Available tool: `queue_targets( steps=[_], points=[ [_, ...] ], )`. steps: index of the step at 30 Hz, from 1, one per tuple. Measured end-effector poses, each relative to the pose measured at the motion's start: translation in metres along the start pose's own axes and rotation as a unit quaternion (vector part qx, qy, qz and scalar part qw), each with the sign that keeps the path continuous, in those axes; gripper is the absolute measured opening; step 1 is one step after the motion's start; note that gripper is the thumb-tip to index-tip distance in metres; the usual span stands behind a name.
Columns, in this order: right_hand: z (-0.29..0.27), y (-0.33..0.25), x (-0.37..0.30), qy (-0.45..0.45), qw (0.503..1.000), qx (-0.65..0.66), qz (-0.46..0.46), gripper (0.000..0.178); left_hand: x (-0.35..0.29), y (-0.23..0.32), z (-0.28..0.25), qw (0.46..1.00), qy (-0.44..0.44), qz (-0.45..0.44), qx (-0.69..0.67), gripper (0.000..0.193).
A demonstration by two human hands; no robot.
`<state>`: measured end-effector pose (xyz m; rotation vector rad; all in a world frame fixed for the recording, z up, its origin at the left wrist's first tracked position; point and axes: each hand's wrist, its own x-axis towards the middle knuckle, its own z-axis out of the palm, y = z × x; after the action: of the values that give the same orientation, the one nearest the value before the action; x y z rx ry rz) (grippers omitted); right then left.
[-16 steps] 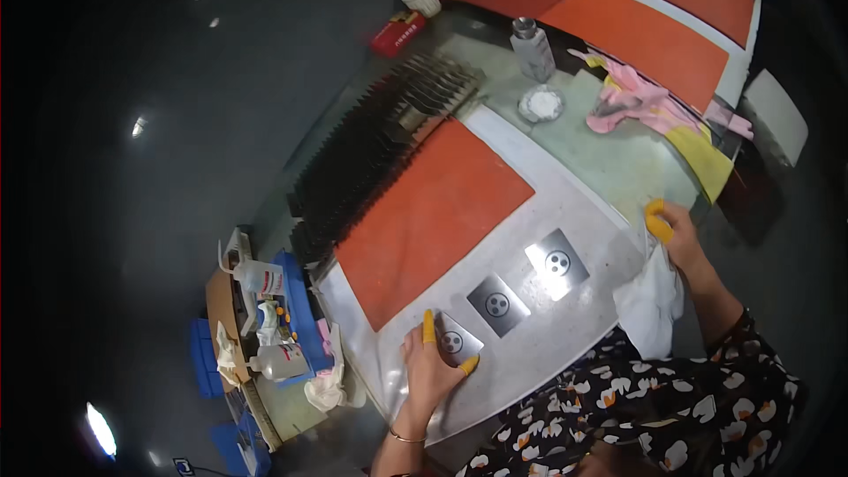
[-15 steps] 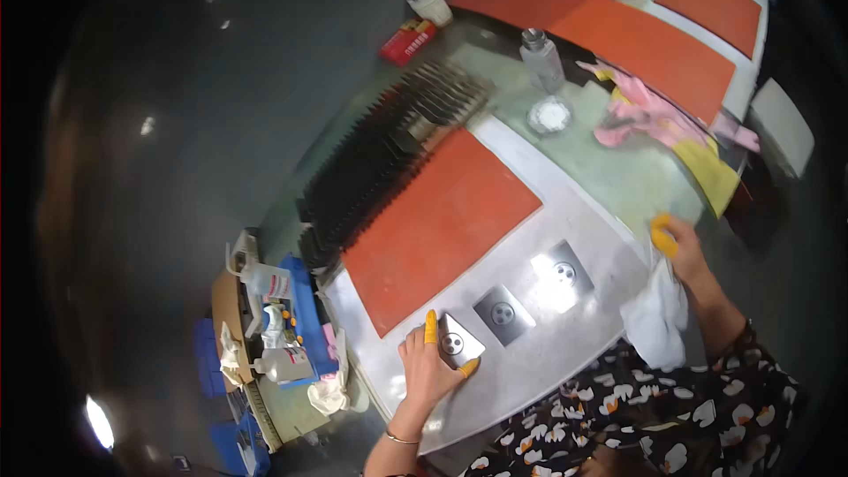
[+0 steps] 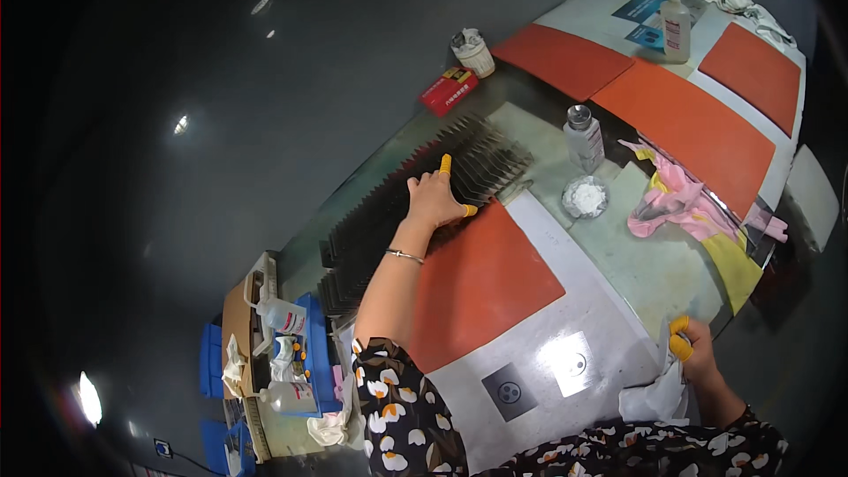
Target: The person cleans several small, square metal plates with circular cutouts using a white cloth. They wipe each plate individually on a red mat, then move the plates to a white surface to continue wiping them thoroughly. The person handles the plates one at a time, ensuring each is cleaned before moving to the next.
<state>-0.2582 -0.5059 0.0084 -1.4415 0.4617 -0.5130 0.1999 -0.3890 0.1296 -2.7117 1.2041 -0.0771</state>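
My left hand (image 3: pixel 435 199), with yellow finger cots on its fingertips, reaches far out and rests on a long black slotted rack (image 3: pixel 389 212) of thin dark plates beside the orange mat (image 3: pixel 477 287). Whether it holds a plate is hidden by the fingers. My right hand (image 3: pixel 693 352), also wearing yellow cots, grips a crumpled white cloth (image 3: pixel 652 399) at the table's near right edge. Two small grey square plates (image 3: pixel 510 391) (image 3: pixel 572 362) lie on the white surface (image 3: pixel 574 309) between my arms.
A clear bottle (image 3: pixel 583 137) and a small dish of white material (image 3: pixel 585 197) stand past the mat. Pink and yellow cloths (image 3: pixel 685 203) lie to the right. A red box (image 3: pixel 449 90), a white cup (image 3: pixel 473 53) and a squeeze bottle (image 3: pixel 676 26) sit farther off. Blue bins with bottles (image 3: pixel 287 353) stand at my left.
My left hand has left the near row of square plates and stretched out to the black rack. Three plates lay on the white surface before; two lie there now. My right hand stays put.
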Motion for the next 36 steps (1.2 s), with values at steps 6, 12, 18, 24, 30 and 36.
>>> queue_targets(
  steps=[6,12,18,24,30,36],
  points=[
    [-0.005,0.005,0.002,0.006,0.999,-0.039,-0.009,0.023,0.027,0.001,0.005,0.997,-0.069,0.003,0.044,0.112],
    [-0.004,0.007,-0.004,0.021,0.999,-0.001,0.043,0.028,0.016,-0.006,0.003,0.999,-0.023,-0.034,0.005,0.102],
    [-0.004,0.009,-0.005,0.068,0.997,-0.024,0.002,0.021,-0.145,0.022,-0.011,0.969,0.112,0.111,-0.193,0.078],
    [0.003,0.01,0.004,0.03,0.999,-0.042,-0.003,0.018,-0.32,0.065,0.06,0.962,0.011,0.047,-0.267,0.11],
    [-0.004,0.013,0.006,0.008,0.998,-0.048,-0.033,0.014,-0.333,0.091,0.087,0.951,0.019,0.0,-0.31,0.111],
    [0.003,0.008,0.003,0.007,0.998,-0.056,0.004,0.007,-0.327,0.09,0.065,0.953,-0.008,0.028,-0.301,0.102]
  ],
)
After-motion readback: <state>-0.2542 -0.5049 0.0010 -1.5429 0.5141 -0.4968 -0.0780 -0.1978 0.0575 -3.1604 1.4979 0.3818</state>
